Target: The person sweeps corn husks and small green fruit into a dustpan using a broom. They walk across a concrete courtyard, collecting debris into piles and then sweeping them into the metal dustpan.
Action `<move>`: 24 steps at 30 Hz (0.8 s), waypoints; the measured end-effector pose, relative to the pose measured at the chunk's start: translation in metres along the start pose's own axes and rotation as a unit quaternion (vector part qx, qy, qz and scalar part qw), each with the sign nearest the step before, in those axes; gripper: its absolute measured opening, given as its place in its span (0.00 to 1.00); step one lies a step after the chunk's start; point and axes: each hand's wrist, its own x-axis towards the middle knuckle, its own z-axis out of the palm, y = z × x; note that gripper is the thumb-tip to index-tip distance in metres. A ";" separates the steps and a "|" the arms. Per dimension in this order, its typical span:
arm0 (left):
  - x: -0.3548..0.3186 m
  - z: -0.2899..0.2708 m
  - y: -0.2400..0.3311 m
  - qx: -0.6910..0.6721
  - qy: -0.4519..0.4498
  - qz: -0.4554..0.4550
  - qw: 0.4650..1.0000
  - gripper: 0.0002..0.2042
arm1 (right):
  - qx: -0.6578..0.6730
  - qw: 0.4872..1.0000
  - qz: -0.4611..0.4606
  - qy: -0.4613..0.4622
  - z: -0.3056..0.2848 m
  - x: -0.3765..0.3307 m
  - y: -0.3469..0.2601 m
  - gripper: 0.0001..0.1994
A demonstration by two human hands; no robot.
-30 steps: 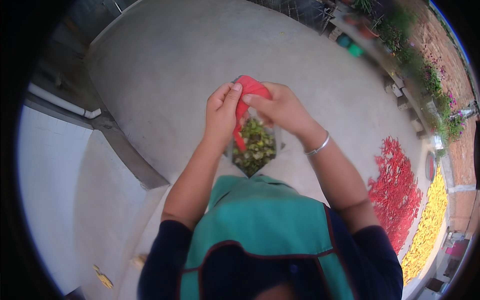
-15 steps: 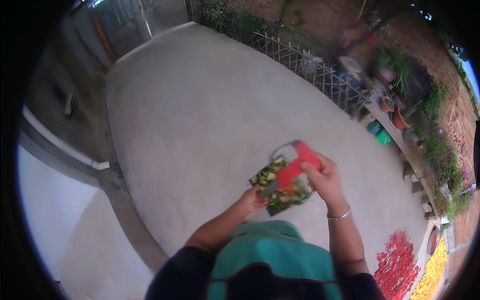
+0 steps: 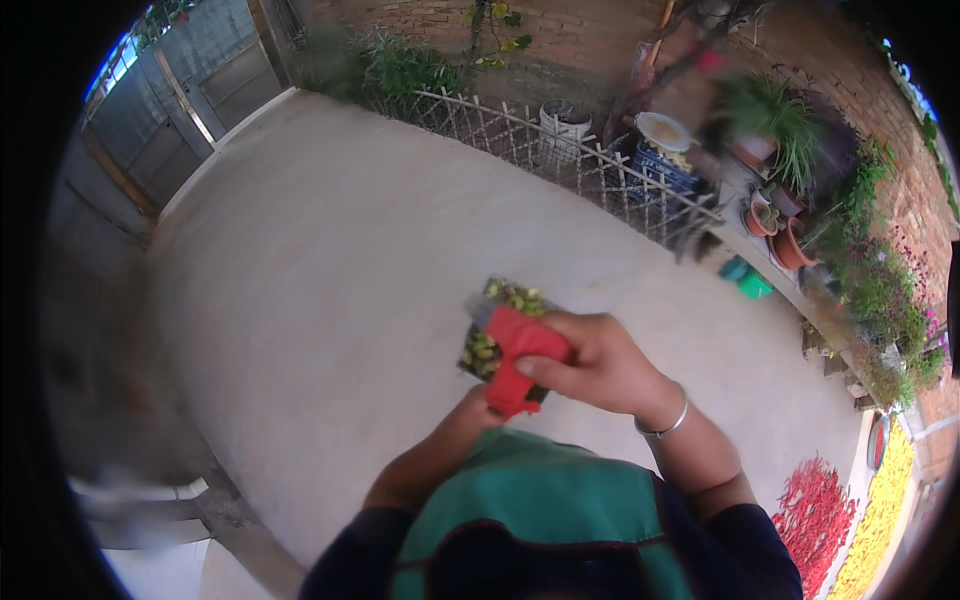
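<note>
Frame centre: my right hand [image 3: 598, 362] grips a red item [image 3: 522, 345], overlapping green pieces [image 3: 481, 352]; my left hand [image 3: 476, 408], mostly hidden, I cannot tell.

Soft daylight on pale floor [image 3: 330, 250], smeary blur lower left, dark curved rim.

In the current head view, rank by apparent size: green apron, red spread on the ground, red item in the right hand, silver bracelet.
1. Green apron
2. Red spread and red item: too close to rank, since the item is nearer the camera
3. Silver bracelet
</note>
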 end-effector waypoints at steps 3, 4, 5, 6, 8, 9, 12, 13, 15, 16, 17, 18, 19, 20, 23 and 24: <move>0.058 0.059 0.110 0.011 0.009 0.021 1.000 0.07 | -0.069 0.997 -0.025 0.007 -0.062 0.086 0.032 0.07; 0.072 0.070 0.143 0.013 0.010 0.029 0.999 0.07 | -0.084 0.996 -0.021 0.017 -0.078 0.113 0.041 0.07; 0.093 0.084 0.180 0.017 0.012 0.038 0.999 0.07 | -0.100 0.995 -0.016 0.027 -0.095 0.140 0.051 0.08; 0.112 0.095 0.215 0.021 0.015 0.045 0.999 0.06 | -0.115 0.993 -0.010 0.037 -0.110 0.167 0.063 0.08; 0.151 0.131 0.290 0.033 0.019 0.059 0.998 0.05 | -0.120 0.989 -0.042 0.081 -0.151 0.227 0.087 0.08; 0.172 0.149 0.327 0.035 0.020 0.063 0.997 0.05 | -0.121 0.986 -0.055 0.096 -0.173 0.256 0.099 0.08; 0.216 0.194 0.433 0.046 0.053 0.090 0.993 0.04 | -0.098 0.988 -0.017 0.114 -0.237 0.338 0.111 0.09; 0.231 0.215 0.468 0.052 0.060 0.100 0.992 0.03 | -0.102 0.986 -0.032 0.125 -0.259 0.363 0.119 0.09; 0.266 0.252 0.532 0.065 0.071 0.113 0.989 0.03 | -0.114 0.982 -0.055 0.143 -0.301 0.408 0.147 0.09; 0.287 0.272 0.565 0.073 0.074 0.116 0.988 0.03 | -0.116 0.979 -0.038 0.160 -0.323 0.433 0.162 0.09; 0.311 0.288 0.596 0.078 0.072 0.119 0.987 0.02 | -0.113 0.975 -0.048 0.187 -0.347 0.461 0.181 0.10; 0.342 0.301 0.627 0.081 0.071 0.122 0.987 0.03 | -0.099 0.974 -0.037 0.200 -0.369 0.488 0.201 0.10; 0.377 0.304 0.664 0.075 0.042 0.119 0.989 0.02 | -0.088 0.972 -0.038 0.214 -0.392 0.516 0.217 0.10; 0.418 0.299 0.704 0.067 0.012 0.124 0.990 0.02 | -0.093 0.972 -0.057 0.209 -0.413 0.545 0.231 0.10; 0.495 0.344 0.778 0.052 -0.003 0.117 0.992 0.02 | -0.066 0.970 -0.042 0.230 -0.483 0.625 0.290 0.09; 0.517 0.359 0.807 0.055 0.005 0.112 0.992 0.02 | -0.031 0.970 -0.023 0.241 -0.505 0.655 0.306 0.09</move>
